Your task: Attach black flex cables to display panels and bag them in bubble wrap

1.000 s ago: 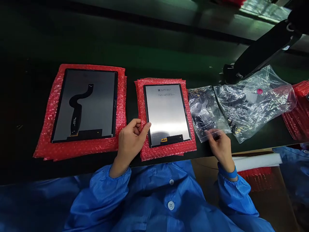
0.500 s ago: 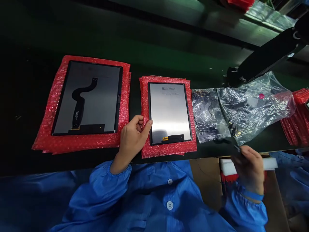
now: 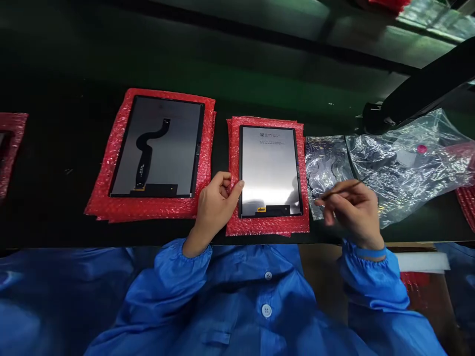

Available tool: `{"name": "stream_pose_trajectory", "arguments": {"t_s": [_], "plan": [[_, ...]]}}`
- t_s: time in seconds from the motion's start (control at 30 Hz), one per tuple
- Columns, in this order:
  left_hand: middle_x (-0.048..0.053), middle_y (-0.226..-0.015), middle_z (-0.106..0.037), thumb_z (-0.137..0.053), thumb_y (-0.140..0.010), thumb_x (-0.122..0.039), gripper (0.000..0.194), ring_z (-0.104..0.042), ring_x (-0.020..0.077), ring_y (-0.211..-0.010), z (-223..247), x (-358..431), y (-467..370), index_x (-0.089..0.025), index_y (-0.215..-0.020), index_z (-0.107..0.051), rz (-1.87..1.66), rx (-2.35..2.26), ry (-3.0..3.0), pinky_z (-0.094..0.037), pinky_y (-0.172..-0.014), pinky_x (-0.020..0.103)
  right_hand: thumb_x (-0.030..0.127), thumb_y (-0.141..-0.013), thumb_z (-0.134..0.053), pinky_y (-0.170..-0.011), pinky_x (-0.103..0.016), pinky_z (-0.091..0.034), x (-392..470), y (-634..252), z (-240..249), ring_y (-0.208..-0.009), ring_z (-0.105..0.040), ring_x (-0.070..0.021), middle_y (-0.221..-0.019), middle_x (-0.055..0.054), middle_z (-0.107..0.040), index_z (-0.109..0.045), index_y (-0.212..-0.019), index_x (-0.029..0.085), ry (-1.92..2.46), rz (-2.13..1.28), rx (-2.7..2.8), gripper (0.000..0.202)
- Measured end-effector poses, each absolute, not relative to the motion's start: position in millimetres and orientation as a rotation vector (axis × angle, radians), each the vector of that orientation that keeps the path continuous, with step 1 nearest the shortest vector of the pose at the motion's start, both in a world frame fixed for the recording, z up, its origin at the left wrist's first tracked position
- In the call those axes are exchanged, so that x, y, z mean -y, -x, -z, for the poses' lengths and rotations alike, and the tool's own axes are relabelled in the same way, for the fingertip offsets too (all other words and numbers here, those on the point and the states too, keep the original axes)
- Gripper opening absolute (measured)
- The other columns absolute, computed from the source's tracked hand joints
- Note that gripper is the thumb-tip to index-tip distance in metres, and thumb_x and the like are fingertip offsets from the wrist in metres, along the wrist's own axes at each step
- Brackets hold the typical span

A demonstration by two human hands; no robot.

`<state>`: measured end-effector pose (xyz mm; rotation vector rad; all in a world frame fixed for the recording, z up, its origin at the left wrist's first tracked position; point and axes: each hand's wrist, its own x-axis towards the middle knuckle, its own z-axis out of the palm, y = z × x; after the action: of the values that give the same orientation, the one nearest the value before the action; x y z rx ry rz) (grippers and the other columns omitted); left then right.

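Note:
A tablet screen (image 3: 270,168) lies back side up on red bubble-wrap bags (image 3: 233,225), a small yellow connector (image 3: 261,209) near its lower edge. My left hand (image 3: 217,202) grips its left side, thumb on the screen's edge and the other fingers curled over the bubble wrap. Right of the screen, my right hand (image 3: 351,210) is raised and closed on a thin dark strip (image 3: 341,188), slightly blurred, whose kind I cannot make out. A second screen (image 3: 159,148) lies to the left on more red bags, a black flex cable (image 3: 144,158) attached.
A clear bag of dark flex cables (image 3: 326,158) lies right of the screen, and a larger clear plastic bag (image 3: 415,163) beyond it. Over that bag reaches a black arm (image 3: 415,96). More red bubble wrap (image 3: 13,148) shows at far left. White foam (image 3: 423,262) sits below the table edge.
My right hand has moved up and left from the table's front edge, bringing the thin dark strip closer to the screen. My left hand keeps its place on the screen's edge. The view has shifted left.

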<state>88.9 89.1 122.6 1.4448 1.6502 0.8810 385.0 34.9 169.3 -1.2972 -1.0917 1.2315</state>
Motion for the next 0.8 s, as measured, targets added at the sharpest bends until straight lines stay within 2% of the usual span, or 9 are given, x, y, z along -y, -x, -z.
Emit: {"name": "stream_pose_trajectory", "arguments": {"t_s": [0.17, 0.3, 0.4, 0.47, 0.53, 0.6, 0.8], "plan": [[-0.004, -0.072, -0.054, -0.065, -0.085, -0.046, 0.030, -0.046, 0.0109, -0.053, -119.7, -85.5, -87.3, -0.019, -0.097, -0.063, -0.882, -1.655, -1.464, -0.036, -0.054, 0.027, 0.037, -0.088, -0.083, -0.045, -0.027, -0.055, -80.1, -349.6, -180.8, -0.052, -0.068, -0.0146, -0.089, -0.005, -0.080, -0.071, -0.094, 0.021, 1.313, -1.300, 1.297, 0.020], [-0.001, -0.083, -0.062, -0.068, -0.089, -0.044, 0.040, -0.051, 0.0115, -0.058, -114.5, -72.7, -84.8, -0.016, -0.117, -0.063, -0.895, -1.640, -1.516, -0.047, -0.061, 0.028, 0.035, -0.086, -0.084, -0.060, -0.028, -0.062, -95.7, -341.3, -179.4, -0.073, -0.076, -0.0178, -0.104, -0.009, -0.080, -0.079, -0.093, 0.019, 1.357, -1.288, 1.485, 0.018], [0.009, -0.114, -0.066, -0.068, -0.093, -0.040, 0.045, -0.063, 0.0172, -0.082, -114.3, -55.1, -86.4, -0.019, -0.131, -0.060, -1.041, -1.651, -1.701, -0.057, -0.076, 0.034, 0.036, -0.085, -0.084, -0.056, -0.025, -0.058, -99.6, -333.4, -174.4, -0.069, -0.074, -0.0171, -0.085, -0.007, -0.079, -0.078, -0.087, 0.017, 1.388, -1.421, 1.587, 0.020], [0.012, -0.126, -0.063, -0.068, -0.095, -0.036, 0.036, -0.066, 0.0243, -0.108, -116.0, -41.2, -89.6, -0.021, -0.127, -0.063, -1.174, -1.632, -1.896, -0.059, -0.090, 0.041, 0.037, -0.084, -0.084, -0.053, -0.024, -0.056, -100.0, -325.7, -172.1, -0.062, -0.072, -0.0157, -0.070, -0.004, -0.076, -0.075, -0.080, 0.017, 1.386, -1.656, 1.583, 0.022], [0.012, -0.130, -0.063, -0.067, -0.096, -0.029, 0.026, -0.062, 0.0287, -0.125, -117.4, -27.3, -93.6, -0.023, -0.122, -0.066, -1.275, -1.542, -2.087, -0.058, -0.102, 0.047, 0.034, -0.081, -0.084, -0.054, -0.024, -0.057, -99.8, -318.4, -170.8, -0.059, -0.072, -0.0154, -0.066, -0.003, -0.076, -0.072, -0.075, 0.017, 1.376, -1.857, 1.540, 0.022], [0.011, -0.134, -0.064, -0.067, -0.096, -0.023, 0.026, -0.060, 0.0302, -0.132, -116.8, -15.8, -97.6, -0.024, -0.123, -0.066, -1.290, -1.430, -2.227, -0.056, -0.108, 0.050, 0.029, -0.079, -0.083, -0.055, -0.023, -0.058, -99.6, -313.4, -170.0, -0.059, -0.074, -0.0158, -0.066, -0.002, -0.077, -0.070, -0.073, 0.019, 1.390, -1.916, 1.527, 0.018], [0.019, -0.144, -0.060, -0.067, -0.097, -0.019, 0.034, -0.053, 0.0354, -0.143, -106.7, -5.8, -104.1, -0.016, -0.132, -0.066, -1.099, -1.398, -2.414, -0.056, -0.111, 0.053, 0.019, -0.079, -0.076, -0.053, -0.025, -0.057, -98.9, -310.2, -169.2, -0.062, -0.078, -0.0199, -0.062, 0.000, -0.074, -0.064, -0.070, 0.021, 1.450, -1.861, 1.595, 0.015]]}}
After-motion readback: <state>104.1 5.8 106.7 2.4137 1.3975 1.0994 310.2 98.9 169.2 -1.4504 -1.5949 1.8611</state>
